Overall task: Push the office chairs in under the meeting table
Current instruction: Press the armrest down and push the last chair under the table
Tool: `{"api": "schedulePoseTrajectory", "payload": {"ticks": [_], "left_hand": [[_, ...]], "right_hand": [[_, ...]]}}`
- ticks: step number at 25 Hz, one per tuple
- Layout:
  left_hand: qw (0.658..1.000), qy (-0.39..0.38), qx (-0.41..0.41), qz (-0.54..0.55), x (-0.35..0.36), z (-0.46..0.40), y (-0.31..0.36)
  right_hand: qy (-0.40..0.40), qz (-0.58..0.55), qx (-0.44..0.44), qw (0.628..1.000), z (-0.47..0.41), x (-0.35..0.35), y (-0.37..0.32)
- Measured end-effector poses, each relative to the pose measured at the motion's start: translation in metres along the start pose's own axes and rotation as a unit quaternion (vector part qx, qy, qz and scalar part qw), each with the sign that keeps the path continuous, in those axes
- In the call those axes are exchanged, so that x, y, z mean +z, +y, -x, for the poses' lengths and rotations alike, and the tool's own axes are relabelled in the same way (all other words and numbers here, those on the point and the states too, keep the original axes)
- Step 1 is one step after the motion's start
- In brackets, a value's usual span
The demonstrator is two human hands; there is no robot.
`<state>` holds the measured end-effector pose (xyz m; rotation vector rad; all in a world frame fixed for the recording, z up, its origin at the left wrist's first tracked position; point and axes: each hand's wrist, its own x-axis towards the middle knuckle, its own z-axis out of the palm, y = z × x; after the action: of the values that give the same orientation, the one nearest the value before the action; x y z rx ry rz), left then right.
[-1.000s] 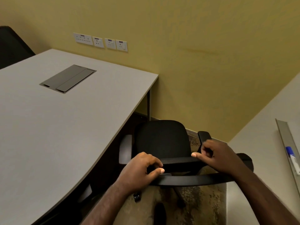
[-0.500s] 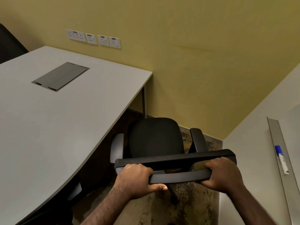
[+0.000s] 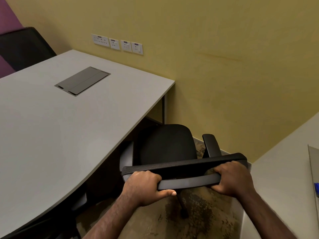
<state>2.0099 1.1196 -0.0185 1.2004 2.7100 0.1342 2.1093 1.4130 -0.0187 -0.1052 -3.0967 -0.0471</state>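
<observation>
A black office chair (image 3: 168,144) stands beside the right edge of the grey meeting table (image 3: 60,126), its seat partly tucked under the tabletop. My left hand (image 3: 145,184) grips the left end of the chair's backrest top. My right hand (image 3: 231,178) grips the right end of the same bar. The chair's left armrest sits close to the table edge; the right armrest (image 3: 211,144) stands free. The chair's base is mostly hidden below the seat.
A yellow wall with sockets (image 3: 117,44) stands close behind the chair. Another black chair (image 3: 24,47) is at the table's far left. A white ledge with a marker (image 3: 316,188) lies at the right. A grey cable hatch (image 3: 82,81) is set in the tabletop. Patterned carpet covers the floor.
Both hands moved from resting on the backrest to gripping its top bar. The chair's backrest has come nearer to me and the view shifted slightly right.
</observation>
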Motion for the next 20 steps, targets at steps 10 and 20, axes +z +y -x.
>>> {"api": "schedulePoseTrajectory", "payload": {"ticks": [10,20], "left_hand": [[0.997,0.009,-0.072,-0.005,-0.006,-0.049,0.000],[0.991,0.027,-0.129,0.000,-0.013,-0.095,-0.038]], "right_hand": [[-0.079,0.016,-0.077,0.994,-0.095,0.007,0.046],[-0.064,0.019,-0.115,0.991,-0.192,0.015,0.047]]}}
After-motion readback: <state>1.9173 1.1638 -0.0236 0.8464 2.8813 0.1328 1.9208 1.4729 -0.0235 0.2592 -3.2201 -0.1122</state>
